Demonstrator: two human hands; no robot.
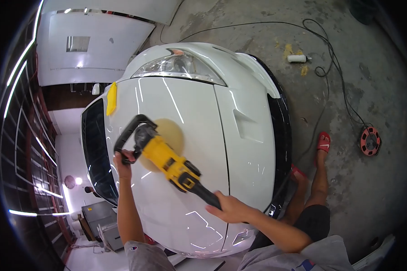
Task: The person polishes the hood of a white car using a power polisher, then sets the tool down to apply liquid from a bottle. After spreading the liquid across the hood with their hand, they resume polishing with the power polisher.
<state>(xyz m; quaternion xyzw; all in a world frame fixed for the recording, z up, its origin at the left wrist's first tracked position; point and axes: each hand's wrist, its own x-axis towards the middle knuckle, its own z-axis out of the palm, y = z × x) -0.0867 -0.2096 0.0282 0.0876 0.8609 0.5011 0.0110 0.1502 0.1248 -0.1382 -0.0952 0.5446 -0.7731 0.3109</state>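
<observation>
A yellow and black car polisher [174,165] rests over the hood of a white car [192,131]. Its round cream pad [171,133] lies against the paint and looks blurred, as if spinning. My left hand [125,159] is closed around the black loop handle [130,128] at the tool's head. The rear grip is held by my right hand [230,208], fingers wrapped round its end. A yellow cloth [111,99] sits at the hood's edge near the windshield, beyond the polisher.
A black power cord [332,58] winds across the concrete floor to a red cable reel [370,141]. A white bottle [297,58] lies near yellow stains. My feet in red slides [324,142] stand by the front bumper. White panels [90,45] stand beyond the headlight [181,65].
</observation>
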